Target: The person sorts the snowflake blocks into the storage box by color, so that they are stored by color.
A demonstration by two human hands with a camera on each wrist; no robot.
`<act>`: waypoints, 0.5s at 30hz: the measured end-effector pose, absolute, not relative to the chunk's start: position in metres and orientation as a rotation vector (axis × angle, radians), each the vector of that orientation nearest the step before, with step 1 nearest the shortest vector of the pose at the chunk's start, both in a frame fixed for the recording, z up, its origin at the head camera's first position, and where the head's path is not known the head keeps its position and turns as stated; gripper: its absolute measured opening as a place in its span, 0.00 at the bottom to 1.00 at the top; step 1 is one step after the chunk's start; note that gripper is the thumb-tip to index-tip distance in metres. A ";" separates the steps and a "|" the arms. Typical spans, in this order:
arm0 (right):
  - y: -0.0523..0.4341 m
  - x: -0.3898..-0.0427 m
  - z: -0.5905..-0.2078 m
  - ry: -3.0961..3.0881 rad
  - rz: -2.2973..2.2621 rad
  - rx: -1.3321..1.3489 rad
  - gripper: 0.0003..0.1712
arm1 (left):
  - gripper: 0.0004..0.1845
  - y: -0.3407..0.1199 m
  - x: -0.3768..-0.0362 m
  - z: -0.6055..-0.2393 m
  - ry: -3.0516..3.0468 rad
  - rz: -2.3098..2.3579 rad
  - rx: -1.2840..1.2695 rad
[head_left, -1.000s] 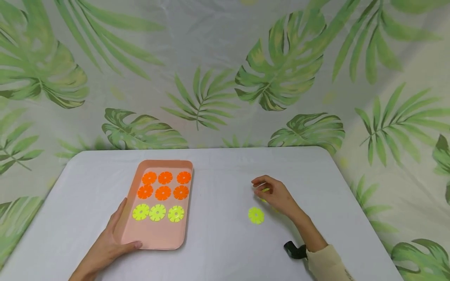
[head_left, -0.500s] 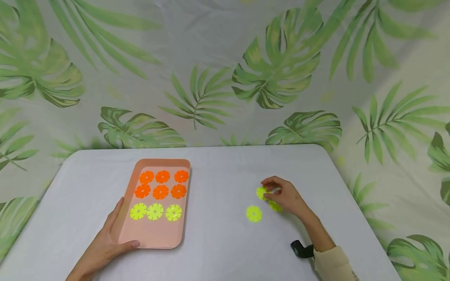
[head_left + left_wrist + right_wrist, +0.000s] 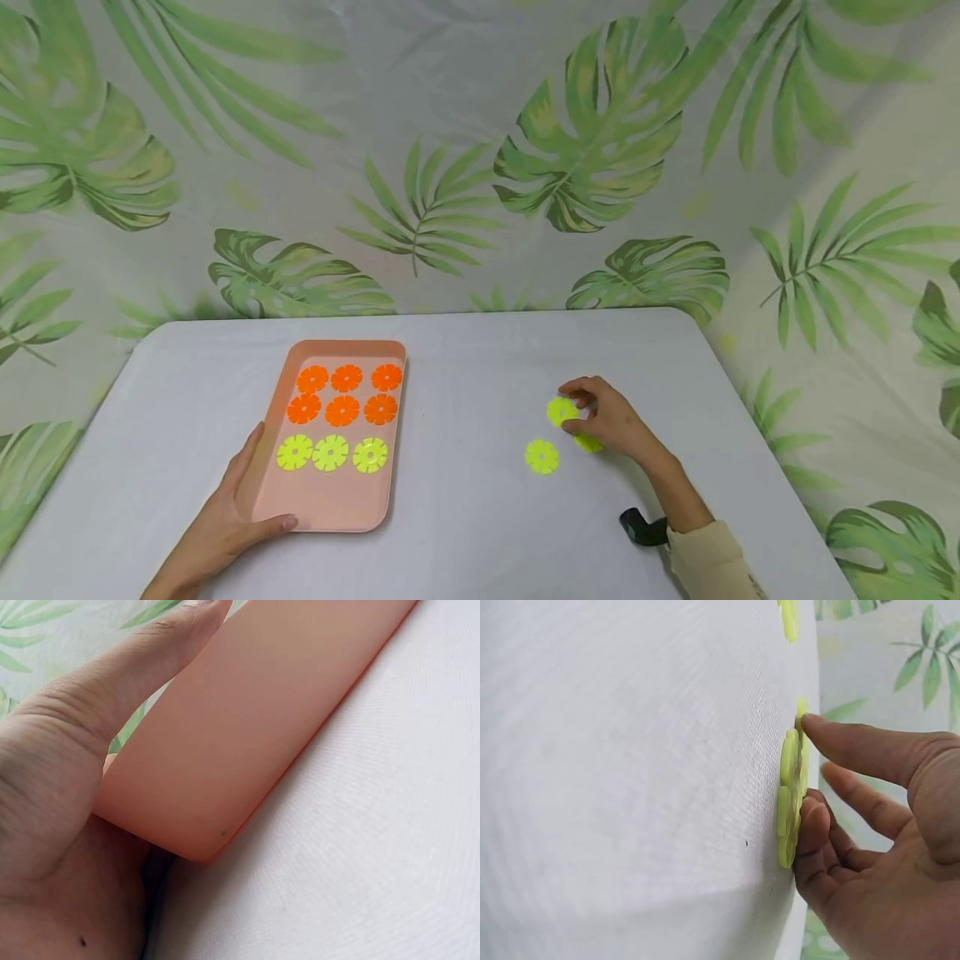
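- The right hand (image 3: 611, 417) lies on the worktop (image 3: 465, 500), well to the right of the pink tray (image 3: 330, 508), with its fingers curled over a yellow-green disc (image 3: 561, 411) that lies flat on the cloth.
- From the right wrist view the thumb tip and the bent fingers (image 3: 814, 825) press on that disc's edge (image 3: 787, 799); it looks pinched but not lifted, and it lies flat against the worktop.
- A second disc (image 3: 588, 443) peeks out under the same hand, on the side away from the tray, mostly hidden by the palm.
- A third disc (image 3: 542, 457) lies free, just on the near, tray-ward side of the right hand, touching nothing.
- All three loose discs lie to the right of the tray, so the right hand is by far the nearer one; the discs are round, with no long axis to speak of.
- The left hand (image 3: 225, 521) rests at the tray's near left corner, thumb along the near rim and straight fingers along the left wall (image 3: 247, 735), steadying it rather than clenching.
- Inside the tray, six orange discs (image 3: 345, 393) fill two far rows and three yellow-green ones (image 3: 331, 452) one row; the near strip is bare.
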State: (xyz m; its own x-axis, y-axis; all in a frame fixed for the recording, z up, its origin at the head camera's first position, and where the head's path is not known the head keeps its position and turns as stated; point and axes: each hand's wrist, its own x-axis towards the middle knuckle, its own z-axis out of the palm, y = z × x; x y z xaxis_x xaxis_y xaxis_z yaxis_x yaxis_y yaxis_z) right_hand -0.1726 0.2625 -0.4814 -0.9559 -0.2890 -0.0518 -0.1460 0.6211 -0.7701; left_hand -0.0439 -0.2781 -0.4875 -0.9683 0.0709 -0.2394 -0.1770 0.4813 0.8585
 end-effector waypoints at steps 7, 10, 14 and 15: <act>0.258 -0.175 -0.477 2.713 -1.090 -0.347 0.26 | 0.70 -0.278 -0.044 -0.488 2.469 1.497 -0.106; 0.256 -0.177 -0.477 2.719 -1.043 -0.334 0.26 | 0.70 -0.278 -0.045 -0.487 2.474 1.496 -0.099; 0.255 -0.179 -0.477 2.704 -1.015 -0.320 0.26 | 0.70 -0.277 -0.045 -0.486 2.477 1.503 -0.090; 0.255 -0.179 -0.478 2.701 -1.009 -0.321 0.26 | 0.70 -0.277 -0.044 -0.486 2.479 1.502 -0.088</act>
State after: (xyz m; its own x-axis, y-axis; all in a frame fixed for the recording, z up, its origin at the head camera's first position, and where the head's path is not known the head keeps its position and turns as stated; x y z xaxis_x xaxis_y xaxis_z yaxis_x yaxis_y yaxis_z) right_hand -0.1791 0.2550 -0.4775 -0.9470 -0.2861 -0.1460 -0.1202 0.7372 -0.6649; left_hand -0.0445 -0.2770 -0.4858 -0.9691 0.0727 -0.2356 -0.1752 0.4691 0.8656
